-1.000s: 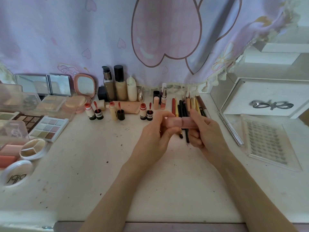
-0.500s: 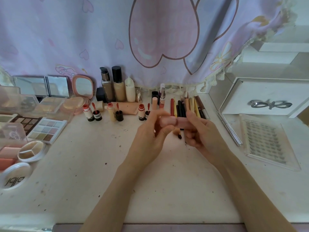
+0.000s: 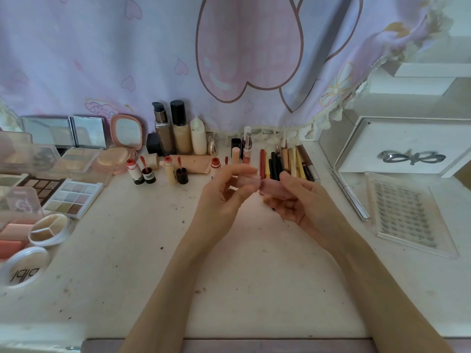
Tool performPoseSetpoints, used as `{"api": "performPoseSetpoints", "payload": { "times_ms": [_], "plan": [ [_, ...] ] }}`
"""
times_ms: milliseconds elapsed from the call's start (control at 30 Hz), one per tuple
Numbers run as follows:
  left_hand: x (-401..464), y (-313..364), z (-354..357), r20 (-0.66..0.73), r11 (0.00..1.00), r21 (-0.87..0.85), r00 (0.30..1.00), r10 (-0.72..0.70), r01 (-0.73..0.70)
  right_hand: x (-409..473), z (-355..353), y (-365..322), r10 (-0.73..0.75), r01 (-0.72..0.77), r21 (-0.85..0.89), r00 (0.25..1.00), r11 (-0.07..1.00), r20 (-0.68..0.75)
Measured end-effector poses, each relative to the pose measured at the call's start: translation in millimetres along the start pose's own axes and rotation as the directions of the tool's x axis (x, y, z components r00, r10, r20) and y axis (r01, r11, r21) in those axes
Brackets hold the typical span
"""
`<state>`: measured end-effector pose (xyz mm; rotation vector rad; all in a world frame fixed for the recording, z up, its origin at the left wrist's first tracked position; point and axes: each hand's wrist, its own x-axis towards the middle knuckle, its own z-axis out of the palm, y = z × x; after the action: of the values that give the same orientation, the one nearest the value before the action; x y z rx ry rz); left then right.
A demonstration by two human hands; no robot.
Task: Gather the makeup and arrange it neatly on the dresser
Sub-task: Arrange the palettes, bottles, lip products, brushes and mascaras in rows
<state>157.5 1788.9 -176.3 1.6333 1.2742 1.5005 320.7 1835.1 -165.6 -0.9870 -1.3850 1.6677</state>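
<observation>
Both hands meet above the middle of the white table [image 3: 254,289], holding a pale pink lipstick tube [image 3: 265,186] level between them, clear of the surface. The left hand [image 3: 224,200] pinches the tube's left end between thumb and curled fingers; the right hand [image 3: 303,200] has its fingers curled round the right part. A dark seam shows midway along the tube, between the two grips; whether cap and body are fully joined cannot be told, as motion blur softens this area.

Behind the hands, a row of pencils and liners [image 3: 283,163] lies side by side, pointing toward the curtain [image 3: 127,47]. To their left stand small lip tints with red caps [image 3: 132,171], some with wands out, and a flat peach tube [image 3: 196,163] lying down. Further back three foundation bottles [image 3: 178,128] stand upright against the curtain, beside a round pink mirror [image 3: 127,131].

At the left edge lie open eyeshadow palettes [image 3: 71,197], a round divided concealer pot [image 3: 48,229], a white round lid [image 3: 23,268], and clear plastic cases. At the right, a transparent tray of false lash clusters [image 3: 405,215] rests near a white drawer box with a bow-shaped handle [image 3: 413,157]; a slim silver pen [image 3: 351,194] lies between the tray and the pencils.
</observation>
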Motion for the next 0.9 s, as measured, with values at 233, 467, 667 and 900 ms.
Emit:
{"api": "performPoseSetpoints", "payload": {
  "times_ms": [233, 467, 667, 900],
  "plan": [
    [1.7, -3.5, 0.8, -0.243, 0.985, -0.03, 0.955, -0.171, 0.169, -2.9, 2.1, 2.4, -0.116, 0.125, -0.112, 0.99, 0.986, 0.077],
    [1.0, 1.5, -0.2, -0.052, 0.996, -0.049, 0.995, -0.082, 0.08, -1.6, 1.3, 1.7, -0.102, 0.103, -0.036, 0.994, 0.994, 0.044],
    [1.9, 5.6, -0.3, -0.232, 0.991, -0.085, 0.966, -0.117, 0.1, -4.3, 2.0, 1.2, -0.107, 0.124, -0.164, 0.988, 0.979, 0.109],
    [1.2, 9.4, -0.6, -0.286, 0.994, -0.082, 0.953, -0.096, 0.075, -6.0, 6.8, 2.6, -0.115, 0.18, -0.328, 0.971, 0.927, 0.209]
  ]
}}
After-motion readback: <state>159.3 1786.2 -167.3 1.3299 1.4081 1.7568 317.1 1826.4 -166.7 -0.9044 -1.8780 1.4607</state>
